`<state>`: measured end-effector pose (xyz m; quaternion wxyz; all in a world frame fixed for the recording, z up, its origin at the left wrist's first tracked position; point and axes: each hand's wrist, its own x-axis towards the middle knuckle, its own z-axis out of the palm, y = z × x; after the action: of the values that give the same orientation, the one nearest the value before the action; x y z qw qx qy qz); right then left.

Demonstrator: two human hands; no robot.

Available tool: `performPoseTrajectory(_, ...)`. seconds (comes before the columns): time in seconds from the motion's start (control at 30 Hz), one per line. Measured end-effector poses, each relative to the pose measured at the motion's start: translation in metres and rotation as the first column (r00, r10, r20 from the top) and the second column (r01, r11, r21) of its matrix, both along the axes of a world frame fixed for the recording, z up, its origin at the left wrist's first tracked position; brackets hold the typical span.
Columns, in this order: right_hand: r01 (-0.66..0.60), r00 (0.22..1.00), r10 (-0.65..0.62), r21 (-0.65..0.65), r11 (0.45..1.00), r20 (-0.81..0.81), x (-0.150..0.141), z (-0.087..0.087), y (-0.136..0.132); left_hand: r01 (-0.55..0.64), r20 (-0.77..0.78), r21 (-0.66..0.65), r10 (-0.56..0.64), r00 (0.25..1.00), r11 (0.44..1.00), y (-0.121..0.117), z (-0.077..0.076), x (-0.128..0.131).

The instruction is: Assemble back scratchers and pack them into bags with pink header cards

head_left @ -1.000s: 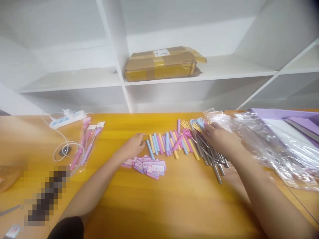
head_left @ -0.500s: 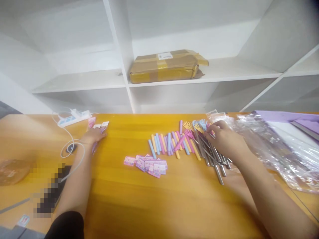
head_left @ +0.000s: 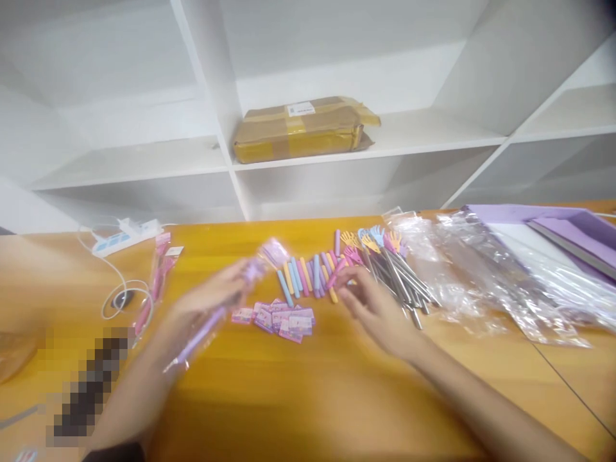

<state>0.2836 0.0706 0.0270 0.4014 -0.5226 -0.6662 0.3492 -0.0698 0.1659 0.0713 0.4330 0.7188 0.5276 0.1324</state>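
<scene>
My left hand (head_left: 212,296), blurred by motion, is closed around a long clear packet holding a purple stick (head_left: 219,308) and carries it above the yellow table (head_left: 337,398). My right hand (head_left: 373,301) hovers open just in front of a row of pastel sleeves (head_left: 308,277), fingers spread. Right of it lies a bundle of metal rods with small coloured hand-shaped tips (head_left: 392,269). A small heap of pink and purple cards (head_left: 279,317) lies between my hands.
More packed sticks (head_left: 156,282) lie at the left beside a white power strip (head_left: 126,234) and its cable. Crumpled clear bags (head_left: 481,276) and purple sheets (head_left: 553,224) cover the right. White shelves behind hold a taped brown parcel (head_left: 301,128).
My left hand went to the packets at the left, took one and brought it back toward the middle. My right hand left the metal rods and moved left, opening near the sleeves.
</scene>
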Motion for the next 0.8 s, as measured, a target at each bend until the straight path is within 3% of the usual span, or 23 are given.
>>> performPoseTrajectory(0.03, -0.047, 0.990, 0.035, -0.086, 0.995, -0.137, -0.011, -0.010, -0.010, 0.148, 0.159, -0.213, -0.115, 0.981, 0.966, -0.018, -0.006, 0.022)
performPoseTrajectory(0.1, -0.140, 0.930, 0.037, -0.260, 0.955, -0.364, -0.027, -0.032, -0.030, 0.390, 0.366, -0.503, -0.218, 0.904, 0.771, -0.052, -0.022, 0.061)
performPoseTrajectory(0.17, -0.185, 0.872, -0.023, -0.373, 0.909, -0.489, -0.035, -0.052, -0.046, 0.493, 0.495, -0.599, -0.192, 0.848, 0.631, -0.076, -0.043, 0.089)
performPoseTrajectory(0.2, -0.181, 0.857, -0.053, -0.396, 0.900, -0.512, -0.036, -0.060, -0.052, 0.517, 0.540, -0.622, -0.157, 0.827, 0.588, -0.084, -0.055, 0.099)
performPoseTrajectory(0.23, -0.173, 0.855, -0.064, -0.399, 0.901, -0.515, -0.037, -0.067, -0.057, 0.514, 0.569, -0.631, -0.104, 0.816, 0.581, -0.091, -0.067, 0.107)
performPoseTrajectory(0.27, -0.168, 0.863, -0.053, -0.384, 0.908, -0.502, -0.037, -0.072, -0.060, 0.486, 0.580, -0.635, -0.045, 0.813, 0.601, -0.096, -0.079, 0.113)
performPoseTrajectory(0.33, -0.167, 0.897, 0.004, -0.330, 0.929, -0.442, -0.036, -0.078, -0.063, 0.370, 0.557, -0.617, 0.054, 0.829, 0.695, -0.104, -0.098, 0.119)
performPoseTrajectory(0.43, -0.106, 0.949, 0.037, -0.208, 0.972, -0.313, -0.031, -0.082, -0.061, 0.244, 0.502, -0.546, 0.080, 0.861, 0.802, -0.111, -0.114, 0.122)
performPoseTrajectory(0.53, -0.007, 0.991, 0.004, -0.016, 1.000, -0.130, -0.024, -0.087, -0.058, 0.213, 0.460, -0.505, 0.052, 0.886, 0.836, -0.114, -0.116, 0.121)
performPoseTrajectory(0.63, -0.014, 0.998, 0.002, 0.198, 0.980, 0.062, -0.019, -0.089, -0.056, 0.212, 0.414, -0.445, -0.011, 0.910, 0.870, -0.114, -0.113, 0.121)
performPoseTrajectory(0.8, -0.017, 0.984, -0.043, 0.335, 0.942, 0.170, -0.019, -0.085, -0.055, 0.281, 0.362, -0.308, -0.161, 0.918, 0.909, -0.113, -0.109, 0.122)
